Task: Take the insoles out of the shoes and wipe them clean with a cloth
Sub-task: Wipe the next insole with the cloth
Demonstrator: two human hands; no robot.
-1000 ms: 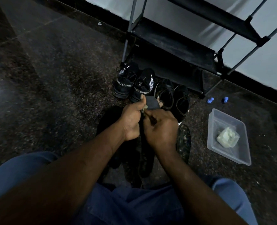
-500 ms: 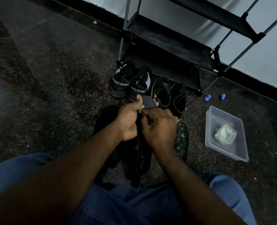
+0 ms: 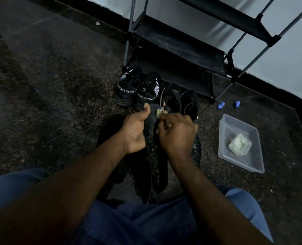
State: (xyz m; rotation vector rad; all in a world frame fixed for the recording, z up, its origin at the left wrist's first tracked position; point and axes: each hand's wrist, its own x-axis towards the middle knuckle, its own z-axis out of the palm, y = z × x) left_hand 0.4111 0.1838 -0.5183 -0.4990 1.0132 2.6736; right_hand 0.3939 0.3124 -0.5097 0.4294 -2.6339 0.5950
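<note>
My left hand (image 3: 135, 131) grips a dark insole (image 3: 152, 117) by its left edge, thumb up at the top end. My right hand (image 3: 176, 134) pinches a small pale cloth (image 3: 159, 113) and presses it against the top of that insole. Several more dark insoles (image 3: 158, 172) lie on the floor under my hands. Two pairs of black shoes stand just beyond: one marked SPORT (image 3: 127, 89) on the left, a plainer pair (image 3: 190, 103) on the right.
A clear plastic tub (image 3: 252, 161) holding a pale wad of cloth (image 3: 239, 145) sits on the floor at the right. Two small blue caps (image 3: 221, 105) lie behind it. A black shoe rack (image 3: 182, 43) stands against the wall. My blue-trousered knees fill the bottom.
The right hand's cloth has shifted slightly up to the top end of the insole. Both hands keep their grip; the camera view has drifted a little.
</note>
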